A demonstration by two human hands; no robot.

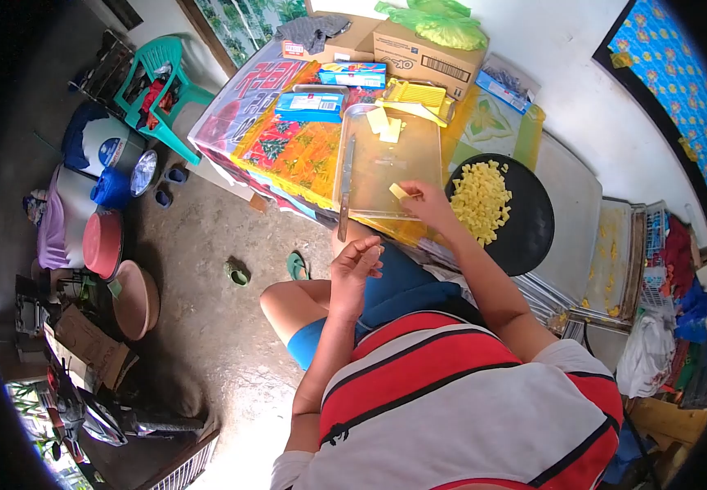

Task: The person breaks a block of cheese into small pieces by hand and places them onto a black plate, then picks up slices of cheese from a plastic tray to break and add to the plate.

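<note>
My right hand pinches a small yellow piece of cheese above the near right part of the cutting board. In front of my lap, off the board's near edge, is my left hand, its fingers curled and pressed together; whatever they hold, if anything, is too small to make out. A knife lies along the board's left side, its brown handle over the near edge. More flat cheese pieces rest at the board's far end. To the right, a round black pan holds many cheese cubes.
Behind the board are a yellow grater-like tray, blue boxes and a cardboard box. A green chair stands left of the table. Basins and a slipper are on the floor.
</note>
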